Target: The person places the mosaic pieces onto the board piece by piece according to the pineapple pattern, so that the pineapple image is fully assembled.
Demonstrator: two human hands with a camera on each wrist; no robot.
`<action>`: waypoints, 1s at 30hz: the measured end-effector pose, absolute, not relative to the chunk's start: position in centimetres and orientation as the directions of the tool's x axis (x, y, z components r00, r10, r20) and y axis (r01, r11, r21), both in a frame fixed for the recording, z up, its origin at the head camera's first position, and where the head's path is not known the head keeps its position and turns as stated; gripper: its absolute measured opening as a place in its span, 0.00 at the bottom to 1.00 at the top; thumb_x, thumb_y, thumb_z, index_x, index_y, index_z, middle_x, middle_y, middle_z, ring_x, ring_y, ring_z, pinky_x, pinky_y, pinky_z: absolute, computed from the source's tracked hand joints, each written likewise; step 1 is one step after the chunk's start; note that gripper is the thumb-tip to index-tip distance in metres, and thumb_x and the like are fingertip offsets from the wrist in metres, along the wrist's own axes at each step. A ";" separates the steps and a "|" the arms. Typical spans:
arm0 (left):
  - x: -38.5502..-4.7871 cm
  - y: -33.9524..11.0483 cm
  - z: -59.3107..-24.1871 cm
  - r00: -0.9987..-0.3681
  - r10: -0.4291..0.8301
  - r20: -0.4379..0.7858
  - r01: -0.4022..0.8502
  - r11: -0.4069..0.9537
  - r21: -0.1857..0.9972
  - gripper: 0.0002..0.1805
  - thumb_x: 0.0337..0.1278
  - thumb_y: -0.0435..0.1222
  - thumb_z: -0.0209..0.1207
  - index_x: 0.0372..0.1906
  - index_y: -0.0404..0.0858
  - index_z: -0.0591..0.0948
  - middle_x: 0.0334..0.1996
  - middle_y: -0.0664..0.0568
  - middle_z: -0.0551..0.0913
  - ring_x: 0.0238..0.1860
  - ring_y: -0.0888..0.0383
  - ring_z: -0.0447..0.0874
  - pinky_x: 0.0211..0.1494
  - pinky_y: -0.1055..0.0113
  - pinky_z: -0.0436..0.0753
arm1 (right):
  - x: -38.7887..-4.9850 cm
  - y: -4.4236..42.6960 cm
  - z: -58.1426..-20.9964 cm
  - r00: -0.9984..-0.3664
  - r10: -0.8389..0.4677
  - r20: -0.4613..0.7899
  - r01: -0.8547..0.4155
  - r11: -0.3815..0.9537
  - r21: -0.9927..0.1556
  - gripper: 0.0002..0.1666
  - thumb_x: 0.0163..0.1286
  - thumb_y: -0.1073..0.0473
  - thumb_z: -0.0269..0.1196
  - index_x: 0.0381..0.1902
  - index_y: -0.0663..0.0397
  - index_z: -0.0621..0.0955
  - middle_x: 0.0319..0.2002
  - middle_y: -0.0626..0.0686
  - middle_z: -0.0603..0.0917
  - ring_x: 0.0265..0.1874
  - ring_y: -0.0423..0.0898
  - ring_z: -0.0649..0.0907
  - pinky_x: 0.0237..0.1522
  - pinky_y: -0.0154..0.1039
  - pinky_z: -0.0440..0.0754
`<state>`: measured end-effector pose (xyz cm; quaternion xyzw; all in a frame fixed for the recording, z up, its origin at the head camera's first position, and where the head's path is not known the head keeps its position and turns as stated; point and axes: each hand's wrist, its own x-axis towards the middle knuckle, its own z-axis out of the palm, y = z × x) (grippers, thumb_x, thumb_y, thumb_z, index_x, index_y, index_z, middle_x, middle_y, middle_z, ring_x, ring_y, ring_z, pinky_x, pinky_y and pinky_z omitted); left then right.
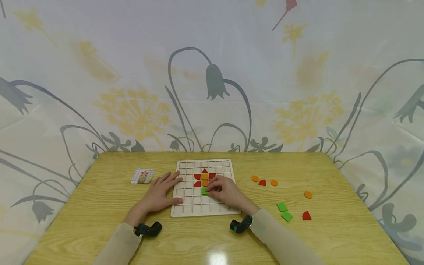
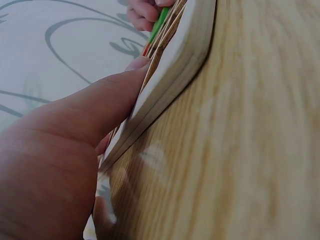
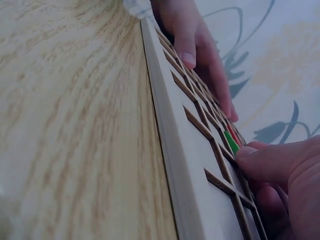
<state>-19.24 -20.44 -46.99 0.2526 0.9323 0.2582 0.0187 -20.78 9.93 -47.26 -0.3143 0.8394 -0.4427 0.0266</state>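
A pale wooden grid board (image 1: 188, 209) lies on the table. Red pieces (image 1: 197, 184) with curved edges, a red triangle (image 1: 204, 170), an orange square (image 1: 205, 176) and an orange disc (image 1: 205, 183) sit in its middle cells. Just below the disc, my right hand (image 1: 226, 191) pinches a green square tile (image 1: 204, 191) at the board, its thumb (image 3: 255, 160) against the tile's edge. The fingers partly cover that tile and the cells beside it. My left hand (image 1: 159, 193) rests spread on the board's left side, thumb (image 2: 115, 95) lying over the rim.
A small picture card (image 1: 142, 176) with a coloured pattern lies left of the board. To the right are scattered orange discs (image 1: 308, 194), red quarter-round pieces (image 1: 306, 215) and two green squares (image 1: 286, 216). A patterned cloth (image 1: 212, 121) hangs behind the table.
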 end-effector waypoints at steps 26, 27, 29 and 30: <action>-19.2 -20.7 -46.9 -0.868 0.486 0.103 0.468 0.731 0.496 0.43 0.60 0.58 0.63 0.75 0.42 0.68 0.78 0.48 0.56 0.77 0.40 0.46 0.70 0.33 0.46 | -21.9 13.9 -45.3 -0.865 -0.445 0.233 -0.413 0.367 -0.833 0.07 0.71 0.66 0.63 0.43 0.58 0.87 0.45 0.52 0.85 0.39 0.45 0.82 0.41 0.37 0.82; -19.2 -20.6 -47.0 -0.868 0.487 0.102 0.469 0.731 0.496 0.43 0.59 0.58 0.63 0.75 0.42 0.68 0.78 0.49 0.56 0.77 0.40 0.46 0.70 0.33 0.46 | -22.0 14.6 -45.3 -0.872 -0.432 0.230 -0.408 0.380 -0.830 0.07 0.71 0.67 0.63 0.43 0.59 0.87 0.45 0.52 0.85 0.38 0.45 0.82 0.41 0.37 0.82; -19.2 -20.6 -47.1 -0.865 0.490 0.106 0.473 0.728 0.497 0.43 0.59 0.58 0.63 0.75 0.43 0.68 0.78 0.49 0.55 0.77 0.40 0.46 0.70 0.33 0.46 | -22.1 16.2 -45.3 -0.886 -0.405 0.226 -0.396 0.406 -0.823 0.07 0.70 0.67 0.64 0.43 0.59 0.87 0.45 0.52 0.85 0.38 0.45 0.82 0.40 0.37 0.82; -19.2 -20.6 -47.1 -0.865 0.490 0.103 0.472 0.729 0.496 0.43 0.59 0.59 0.63 0.75 0.43 0.67 0.78 0.49 0.55 0.77 0.41 0.46 0.70 0.33 0.46 | -22.1 17.0 -45.3 -0.890 -0.394 0.229 -0.396 0.422 -0.815 0.07 0.70 0.68 0.64 0.43 0.59 0.87 0.44 0.52 0.85 0.38 0.44 0.82 0.40 0.37 0.82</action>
